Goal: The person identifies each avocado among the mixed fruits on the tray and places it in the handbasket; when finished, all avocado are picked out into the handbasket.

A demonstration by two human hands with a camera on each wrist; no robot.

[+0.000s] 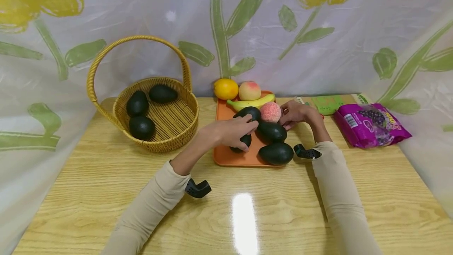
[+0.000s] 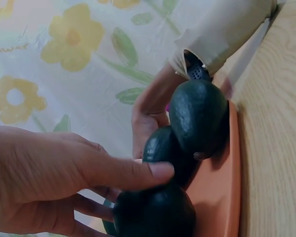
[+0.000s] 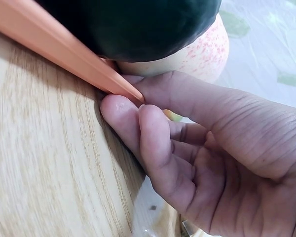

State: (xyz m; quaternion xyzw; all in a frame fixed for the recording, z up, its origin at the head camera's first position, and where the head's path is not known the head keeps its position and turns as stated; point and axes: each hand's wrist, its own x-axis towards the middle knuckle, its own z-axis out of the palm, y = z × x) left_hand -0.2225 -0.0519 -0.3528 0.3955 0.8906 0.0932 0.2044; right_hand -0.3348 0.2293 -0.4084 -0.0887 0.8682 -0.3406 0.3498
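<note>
My left hand (image 1: pixel 235 131) reaches over the orange tray (image 1: pixel 226 159), thumb and fingers around a dark green avocado (image 2: pixel 160 212). The hand partly covers this avocado in the head view. Close by on the tray lie three more: a rear avocado (image 1: pixel 249 112), a middle avocado (image 1: pixel 271 132) and a front avocado (image 1: pixel 276 154). My right hand (image 1: pixel 297 114) pinches the tray's right edge between thumb and fingers, as the right wrist view shows. Beside its fingertips sits a speckled pink peach (image 1: pixel 270 112).
A wicker basket (image 1: pixel 170 143) with a tall handle stands left, holding three avocados. At the tray's back are a banana (image 1: pixel 253 103), a second peach (image 1: pixel 249 91) and a yellow-orange fruit (image 1: pixel 226 89). A purple packet (image 1: pixel 371 125) and a green packet (image 1: pixel 327 104) lie right.
</note>
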